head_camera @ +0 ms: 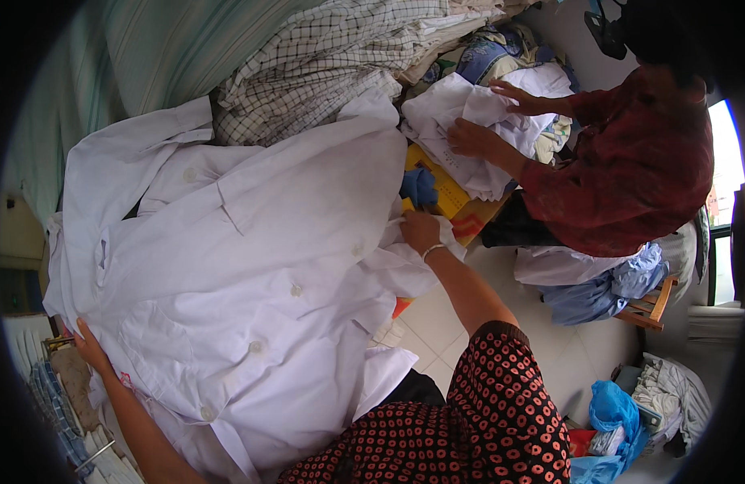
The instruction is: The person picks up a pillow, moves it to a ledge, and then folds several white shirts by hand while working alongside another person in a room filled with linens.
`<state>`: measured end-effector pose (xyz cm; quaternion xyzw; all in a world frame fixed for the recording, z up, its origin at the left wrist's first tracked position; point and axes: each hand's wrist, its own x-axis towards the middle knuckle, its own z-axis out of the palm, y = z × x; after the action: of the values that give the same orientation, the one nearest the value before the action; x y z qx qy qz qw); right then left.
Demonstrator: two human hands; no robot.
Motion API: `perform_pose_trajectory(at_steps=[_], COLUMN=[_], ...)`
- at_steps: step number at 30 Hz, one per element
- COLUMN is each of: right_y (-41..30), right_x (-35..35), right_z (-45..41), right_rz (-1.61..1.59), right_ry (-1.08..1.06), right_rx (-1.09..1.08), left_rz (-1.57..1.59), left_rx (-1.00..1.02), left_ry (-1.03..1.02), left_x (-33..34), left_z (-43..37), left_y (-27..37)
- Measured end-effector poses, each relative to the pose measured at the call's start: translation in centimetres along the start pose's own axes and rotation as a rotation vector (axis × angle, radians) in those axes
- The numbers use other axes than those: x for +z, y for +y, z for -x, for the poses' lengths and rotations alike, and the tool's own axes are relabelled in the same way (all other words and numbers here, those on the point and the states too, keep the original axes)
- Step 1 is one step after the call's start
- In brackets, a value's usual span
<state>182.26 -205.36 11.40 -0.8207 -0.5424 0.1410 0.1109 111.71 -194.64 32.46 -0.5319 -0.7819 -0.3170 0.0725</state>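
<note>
A large white coat [324, 199] with white buttons lies spread out in front of me, wrinkled, one sleeve [115, 151] folded back at the upper left. Small red marks [126, 379] show near its lower left. My left hand [93, 349] rests at the coat's left edge, some fingers out of sight; whether it grips the cloth is unclear. At the opposite end, my right hand [421, 232] has its fingers curled on the white fabric, just beside a yellow box [448, 190] and a crumpled blue cloth [419, 186].
Across from me a person in a dark red shirt [620, 163] handles white garments [451, 109]. Checked fabric [312, 60] is heaped behind the coat. A wooden chair [656, 305] bears blue clothes [590, 296]. On the floor sits a blue plastic bag [614, 405]. Folded cloths [54, 399] lie at left.
</note>
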Motion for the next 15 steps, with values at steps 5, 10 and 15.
perform_pose_trajectory(at_steps=[5, 10, 15], right_y=[-1.7, -1.1, 0.4], right_x=[-3.3, 1.2, 2.8], right_z=[-6.6, -6.5, -5.8], right_rz=[0.262, 0.052, -0.236], right_ry=[0.167, -0.062, 0.323], right_rx=[0.042, 0.360, 0.319], left_rz=[0.026, 0.024, 0.056], left_rx=[-0.012, -0.046, -0.047], left_ry=[0.053, 0.031, 0.055], left_x=[0.7, 1.4, 1.4], left_z=[0.6, 0.5, 0.6], left_y=[0.4, 0.4, 0.5])
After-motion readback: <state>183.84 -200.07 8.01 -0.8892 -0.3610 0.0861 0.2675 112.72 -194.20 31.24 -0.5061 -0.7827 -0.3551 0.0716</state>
